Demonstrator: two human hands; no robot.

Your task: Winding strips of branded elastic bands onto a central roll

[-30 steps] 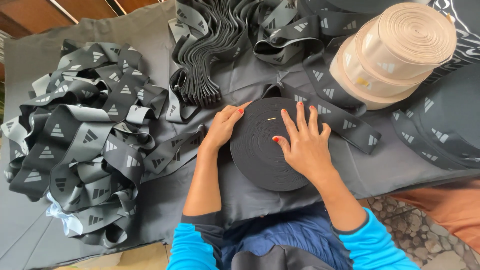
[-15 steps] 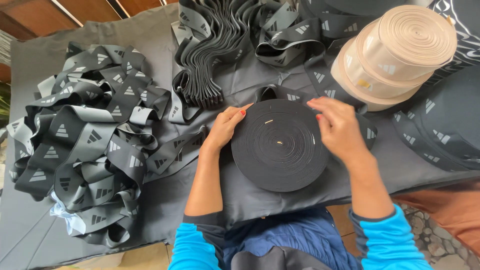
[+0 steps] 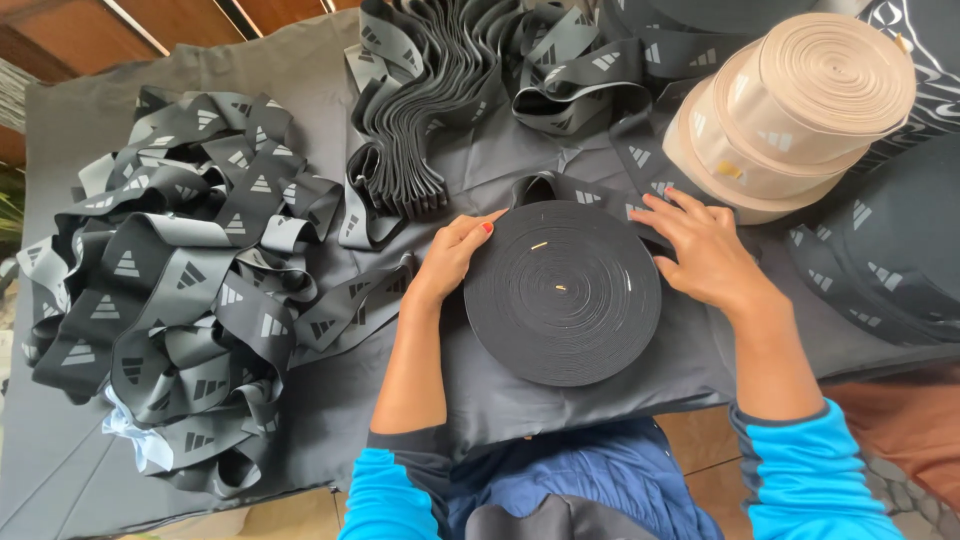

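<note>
Hands flank the black roll (image 3: 562, 292) (flat on cloth): left hand (image 3: 455, 255) and right hand (image 3: 703, 252) spread at its rim.

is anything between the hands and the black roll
Nothing visible. The left hand rests against the left edge of the black roll, and the right hand lies at its upper right edge, fingers spread. Both touch it or nearly do, with no strap between.

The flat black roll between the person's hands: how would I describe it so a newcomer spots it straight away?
Start from the dark cloth covering the table, then look at its near edge, right in front of the person. There a flat black roll of tightly wound band lies between the left hand and the right hand. Unlike the beige rolls stacked behind it and the loose patterned heap, it is plain black and lies flat like a disc.
</note>
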